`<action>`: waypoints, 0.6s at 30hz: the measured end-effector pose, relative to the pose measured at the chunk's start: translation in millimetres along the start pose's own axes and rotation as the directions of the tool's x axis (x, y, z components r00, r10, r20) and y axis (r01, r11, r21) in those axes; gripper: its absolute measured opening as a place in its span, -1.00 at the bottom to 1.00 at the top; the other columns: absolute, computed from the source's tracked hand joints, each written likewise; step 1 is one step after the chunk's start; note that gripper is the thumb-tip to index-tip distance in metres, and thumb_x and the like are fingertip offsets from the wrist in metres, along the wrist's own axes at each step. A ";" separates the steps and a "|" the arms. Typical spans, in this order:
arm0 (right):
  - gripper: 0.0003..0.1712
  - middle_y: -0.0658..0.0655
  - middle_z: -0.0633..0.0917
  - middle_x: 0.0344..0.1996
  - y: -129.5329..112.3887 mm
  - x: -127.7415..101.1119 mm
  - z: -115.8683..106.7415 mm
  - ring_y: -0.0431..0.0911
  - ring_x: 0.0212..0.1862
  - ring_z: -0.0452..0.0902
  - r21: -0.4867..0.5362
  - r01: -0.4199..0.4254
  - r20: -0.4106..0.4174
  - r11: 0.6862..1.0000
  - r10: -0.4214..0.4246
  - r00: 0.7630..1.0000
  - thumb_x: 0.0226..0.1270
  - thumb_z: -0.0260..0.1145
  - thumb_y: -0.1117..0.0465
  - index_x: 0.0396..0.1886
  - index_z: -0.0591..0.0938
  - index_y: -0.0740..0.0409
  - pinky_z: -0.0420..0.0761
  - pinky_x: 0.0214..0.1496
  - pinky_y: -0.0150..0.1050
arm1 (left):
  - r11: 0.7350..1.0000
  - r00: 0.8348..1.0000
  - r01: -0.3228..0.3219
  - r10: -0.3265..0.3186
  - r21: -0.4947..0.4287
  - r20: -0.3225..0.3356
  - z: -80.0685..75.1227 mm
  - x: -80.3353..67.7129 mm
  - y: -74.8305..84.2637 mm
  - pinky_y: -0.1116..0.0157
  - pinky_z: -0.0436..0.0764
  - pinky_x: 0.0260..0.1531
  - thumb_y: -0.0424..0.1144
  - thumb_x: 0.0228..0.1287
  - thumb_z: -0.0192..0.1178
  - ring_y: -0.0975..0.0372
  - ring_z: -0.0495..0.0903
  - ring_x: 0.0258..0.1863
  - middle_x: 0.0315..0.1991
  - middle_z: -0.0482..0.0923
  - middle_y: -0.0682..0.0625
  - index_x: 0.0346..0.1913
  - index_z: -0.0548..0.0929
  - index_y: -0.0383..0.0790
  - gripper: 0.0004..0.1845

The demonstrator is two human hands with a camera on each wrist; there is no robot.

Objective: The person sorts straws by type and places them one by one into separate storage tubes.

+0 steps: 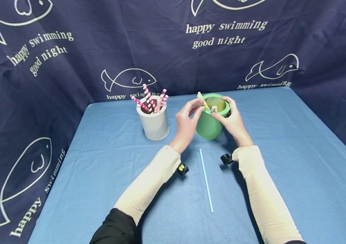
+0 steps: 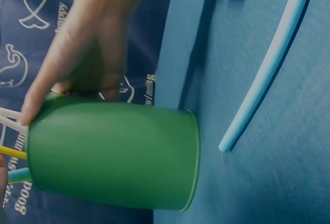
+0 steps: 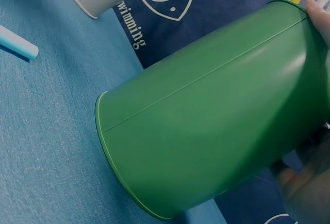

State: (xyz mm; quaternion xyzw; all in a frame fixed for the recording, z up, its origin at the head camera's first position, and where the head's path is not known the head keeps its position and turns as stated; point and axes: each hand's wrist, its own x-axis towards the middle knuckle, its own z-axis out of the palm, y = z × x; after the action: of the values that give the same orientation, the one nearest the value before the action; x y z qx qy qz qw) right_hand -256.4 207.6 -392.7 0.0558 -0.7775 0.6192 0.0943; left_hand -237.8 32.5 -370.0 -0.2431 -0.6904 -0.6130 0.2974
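Observation:
My right hand holds the green cup by its right side, thumb at the near rim and fingers at the far rim. Inside the cup stand a yellow straw, white straws and a light blue straw beside the yellow one. At the left rim, my left hand has thumb and fingertips around the yellow straw. Only a sliver of the left fingertips shows in the left wrist view. On the cloth in front of the cup lies another light blue straw.
Left of the green cup stands a white cup holding several pink-and-white and black-striped straws. Blue cloth covers the table, and a dark blue curtain with fish drawings hangs behind it. A small black camera sits by the right wrist.

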 end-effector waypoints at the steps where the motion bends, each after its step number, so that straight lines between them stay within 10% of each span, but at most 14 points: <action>1: -0.15 0.14 0.37 0.26 -0.1 0.0 0.1 -0.23 0.04 0.37 0.001 0.000 0.000 1.000 0.000 1.000 0.20 0.37 0.26 0.44 0.17 0.10 0.37 0.07 -0.52 | 1.000 1.000 -0.006 0.006 -0.008 -0.005 -2.2 -1.4 1.9 0.44 0.62 0.01 -0.40 0.26 0.24 0.07 0.70 -0.05 -0.08 0.70 -0.24 -0.02 0.62 -0.43 -0.75; 18: -0.14 0.14 0.38 0.24 0.1 0.0 0.6 -0.22 0.05 0.37 0.002 -0.004 0.001 1.000 0.004 1.000 0.20 0.37 0.25 0.44 0.17 0.08 0.37 0.08 -0.52 | 0.996 0.999 0.033 -0.035 -0.086 -0.014 -23.4 -28.2 27.5 0.35 0.66 -0.01 -0.45 0.26 0.23 -0.05 0.71 -0.09 -0.11 0.68 -0.35 -0.05 0.56 -0.53 -0.75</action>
State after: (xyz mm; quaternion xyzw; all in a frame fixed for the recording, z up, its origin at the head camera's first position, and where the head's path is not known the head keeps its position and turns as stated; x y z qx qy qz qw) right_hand -256.5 207.0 -392.8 0.0547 -0.7771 0.6201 0.0928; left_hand -196.0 13.7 -369.0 -0.2391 -0.6653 -0.6488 0.2815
